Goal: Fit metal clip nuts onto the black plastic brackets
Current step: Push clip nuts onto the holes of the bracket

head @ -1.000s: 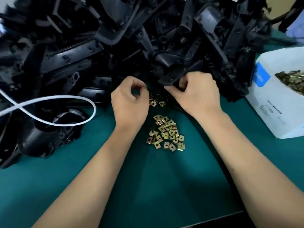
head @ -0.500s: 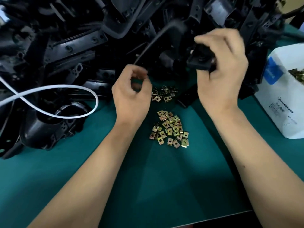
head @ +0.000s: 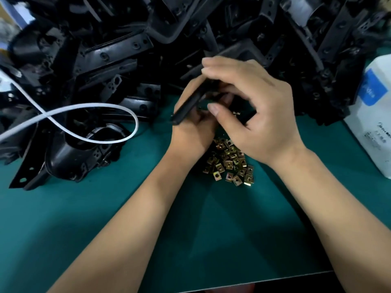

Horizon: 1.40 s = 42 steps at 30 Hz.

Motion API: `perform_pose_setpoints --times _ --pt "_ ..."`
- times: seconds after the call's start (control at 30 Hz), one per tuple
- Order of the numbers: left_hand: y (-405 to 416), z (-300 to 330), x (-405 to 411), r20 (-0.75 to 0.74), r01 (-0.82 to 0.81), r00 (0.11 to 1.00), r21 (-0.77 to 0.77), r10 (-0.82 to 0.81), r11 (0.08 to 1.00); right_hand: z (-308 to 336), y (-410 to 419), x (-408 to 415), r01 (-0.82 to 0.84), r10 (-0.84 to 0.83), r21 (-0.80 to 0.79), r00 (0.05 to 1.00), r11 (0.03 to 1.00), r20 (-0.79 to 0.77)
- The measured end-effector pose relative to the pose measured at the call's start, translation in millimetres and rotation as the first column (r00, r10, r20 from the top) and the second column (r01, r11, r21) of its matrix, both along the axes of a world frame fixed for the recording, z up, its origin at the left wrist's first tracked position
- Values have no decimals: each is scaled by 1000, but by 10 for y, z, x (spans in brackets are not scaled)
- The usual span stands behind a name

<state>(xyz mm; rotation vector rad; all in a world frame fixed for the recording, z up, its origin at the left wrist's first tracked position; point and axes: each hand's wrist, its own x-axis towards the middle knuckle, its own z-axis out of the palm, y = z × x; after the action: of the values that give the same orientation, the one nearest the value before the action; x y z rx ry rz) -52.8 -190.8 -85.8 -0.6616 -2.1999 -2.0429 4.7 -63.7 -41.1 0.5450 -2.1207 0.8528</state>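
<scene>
Now brought together, both hands, after being apart half a second ago; bracket point(head: 190, 102) carried down from up right into the meeting point. Nearest: green mat point(head: 211, 229), forearms crossing it. Then loose pile of clip nuts point(head: 230, 163) on mat, just below the wrists. Above it, left hand point(head: 193, 125) curled under and around bracket; right hand point(head: 254, 115) arched over, fingers point(head: 213, 108) bent onto bracket's upper end. Nut between fingertips: cannot tell. Further back, heap of brackets point(head: 131, 49), white strap point(head: 84, 108) looped over it. Far right, white box point(head: 372, 123).
</scene>
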Motion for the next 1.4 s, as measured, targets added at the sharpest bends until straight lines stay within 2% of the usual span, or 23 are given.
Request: perform_pose_setpoints --times 0.07,0.17,0.23,0.33,0.4,0.43,0.5,0.57,0.63,0.8,0.97,1.13,1.2,1.27,1.3,1.33,1.4 --pt "3 15 -14 58 29 998 90 -34 996 -17 -26 18 -45 47 -34 997 998 55" --pt "-15 115 1 64 100 992 166 -112 981 -20 -20 30 -126 141 -129 983 984 121" --pt "-8 156 19 150 141 972 255 -183 957 -16 -8 51 -149 177 -196 975 969 135" --pt "-8 222 22 319 68 929 347 -186 936 -7 2 88 -70 89 -237 994 969 69" --pt "-36 239 -22 357 1 923 368 -143 930 17 35 91 -19 26 -195 999 981 33" --pt "-59 249 -46 367 -37 923 382 -115 924 27 56 84 -33 44 -162 997 986 66" --pt "-118 255 -100 387 -113 921 400 -56 909 37 88 62 -115 118 -28 957 993 266" --pt "-181 254 -155 384 -122 922 392 -42 912 10 91 42 -215 88 168 828 962 554" --pt "-227 247 -197 376 -99 925 371 -52 923 -42 105 35 -272 30 246 726 930 687" --pt "-268 259 -193 484 -135 861 514 -156 847 -36 92 29 -291 -4 258 656 921 755" --pt "-237 244 -163 531 -158 846 349 -56 924 -50 99 33 -270 -21 250 640 930 768" --pt "-246 279 -143 601 -211 788 467 -134 859 -83 133 24 -157 68 57 692 986 719" --pt "-242 284 -135 618 -193 764 491 -184 849 -111 112 8 -89 186 -178 722 980 666" --pt "-249 294 -127 618 -152 748 513 -241 845 -131 90 -3 -7 352 -508 729 861 587" --pt "-256 303 -120 618 -132 738 526 -270 840 -138 83 -10 30 402 -620 737 784 544" --pt "-262 306 -116 619 -117 726 539 -299 834 -148 82 -16 60 419 -679 745 732 518" --pt "-263 291 -114 625 -88 699 558 -348 825 -168 84 -32 107 408 -711 756 695 512"
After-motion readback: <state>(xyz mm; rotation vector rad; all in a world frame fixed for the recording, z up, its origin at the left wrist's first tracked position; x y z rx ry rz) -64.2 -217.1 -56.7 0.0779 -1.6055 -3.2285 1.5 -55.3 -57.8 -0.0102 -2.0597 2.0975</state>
